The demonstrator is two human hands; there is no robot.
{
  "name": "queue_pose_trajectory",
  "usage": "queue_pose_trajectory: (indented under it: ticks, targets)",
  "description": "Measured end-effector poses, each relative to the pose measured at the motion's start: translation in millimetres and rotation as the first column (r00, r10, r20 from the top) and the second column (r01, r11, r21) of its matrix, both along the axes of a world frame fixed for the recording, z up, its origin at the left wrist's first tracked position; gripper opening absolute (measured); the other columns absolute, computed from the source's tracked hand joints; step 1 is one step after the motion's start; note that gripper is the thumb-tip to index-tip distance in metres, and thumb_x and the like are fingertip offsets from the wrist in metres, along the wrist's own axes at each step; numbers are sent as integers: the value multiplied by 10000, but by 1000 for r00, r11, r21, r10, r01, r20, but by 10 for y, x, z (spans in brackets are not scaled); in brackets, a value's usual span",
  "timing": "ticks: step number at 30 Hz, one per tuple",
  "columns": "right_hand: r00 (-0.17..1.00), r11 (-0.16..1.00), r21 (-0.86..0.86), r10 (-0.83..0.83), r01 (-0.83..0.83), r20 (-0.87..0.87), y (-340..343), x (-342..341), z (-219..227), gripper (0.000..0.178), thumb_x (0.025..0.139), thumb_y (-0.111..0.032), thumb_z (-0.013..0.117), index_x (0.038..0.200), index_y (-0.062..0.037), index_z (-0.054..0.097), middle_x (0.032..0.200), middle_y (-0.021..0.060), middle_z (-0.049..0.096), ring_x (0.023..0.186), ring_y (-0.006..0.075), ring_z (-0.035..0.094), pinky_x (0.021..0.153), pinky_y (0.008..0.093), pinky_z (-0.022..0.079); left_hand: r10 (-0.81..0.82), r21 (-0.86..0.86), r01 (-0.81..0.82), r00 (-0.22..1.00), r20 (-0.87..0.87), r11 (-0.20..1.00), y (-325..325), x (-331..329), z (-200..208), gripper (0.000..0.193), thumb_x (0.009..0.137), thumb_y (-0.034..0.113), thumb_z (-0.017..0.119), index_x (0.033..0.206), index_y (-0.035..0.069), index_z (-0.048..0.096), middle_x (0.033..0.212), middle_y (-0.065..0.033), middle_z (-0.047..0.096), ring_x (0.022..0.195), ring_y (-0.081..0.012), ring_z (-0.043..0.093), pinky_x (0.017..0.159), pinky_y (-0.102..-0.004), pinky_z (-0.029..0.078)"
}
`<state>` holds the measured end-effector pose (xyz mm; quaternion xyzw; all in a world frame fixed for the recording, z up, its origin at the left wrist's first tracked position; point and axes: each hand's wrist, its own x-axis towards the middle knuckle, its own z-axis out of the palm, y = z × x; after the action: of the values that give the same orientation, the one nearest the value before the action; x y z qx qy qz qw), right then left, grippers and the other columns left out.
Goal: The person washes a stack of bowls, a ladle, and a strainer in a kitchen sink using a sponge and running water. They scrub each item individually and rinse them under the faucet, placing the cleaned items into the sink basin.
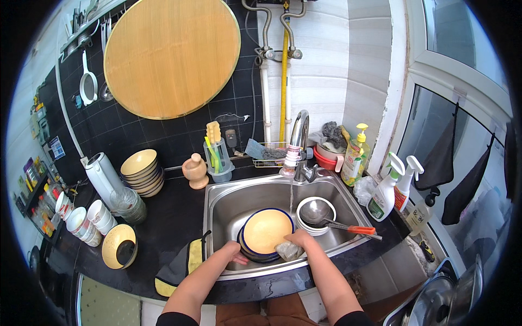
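Observation:
A cream-yellow plate with a dark blue rim (266,230) lies over other dark-rimmed dishes (260,257) in the steel sink (217,217). My left hand (234,253) is at the lower left edge of this stack, fingers curved along the rim and partly hidden. With my right hand (299,239) I hold a crumpled, greyish mesh scrubber (289,250) against the plate's lower right edge. Water runs from the faucet (298,136) just beyond the plate. To the right, a ladle (315,211) with an orange handle rests across white bowls (312,230).
Stacked yellow bowls (142,173), a wooden jar (195,171) and a utensil holder (218,160) stand left of the sink. A grey-yellow cloth (179,270) lies by its front left corner. Spray bottles (385,190) and a soap bottle (355,155) stand on the right.

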<state>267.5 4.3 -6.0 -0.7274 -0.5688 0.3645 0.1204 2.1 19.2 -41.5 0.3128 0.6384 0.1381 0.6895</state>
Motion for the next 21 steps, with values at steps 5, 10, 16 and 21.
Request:
queue_pose_trajectory:
  ticks: [5,10,16,21]
  targets:
    - [987,997,-39,66,-61,147,-14,-32,63,655,719,-580,505,1003,2,608,1046,178,583,977,290,558,825,353,426,124,152,-122,992,0,981,-98,5,184,433,741,-51,440,1164,-62,348,1055,-263,480,824,-409,574,630,-502,534]
    - [969,993,-18,115,-114,220,-79,-50,62,668,728,-594,478,1012,-3,605,1056,171,580,987,292,552,837,354,422,178,327,-125,974,-139,937,3,25,-13,552,632,-92,526,1144,27,358,841,-148,524,615,-231,559,467,-364,508]
    - [930,958,-34,286,-286,230,-136,-78,-7,765,718,-674,419,1020,6,598,1057,192,573,987,315,545,838,365,416,286,709,-70,939,-190,702,257,-109,-211,423,630,5,642,1033,16,513,806,-90,545,731,-181,543,636,-282,457]
    - [917,983,132,67,-129,393,-282,-211,315,743,701,-709,420,830,-13,647,853,140,636,831,286,611,695,371,478,1,650,418,841,-542,634,218,-142,-286,723,537,283,769,1139,16,471,1097,-198,500,1047,-320,484,907,-361,399]
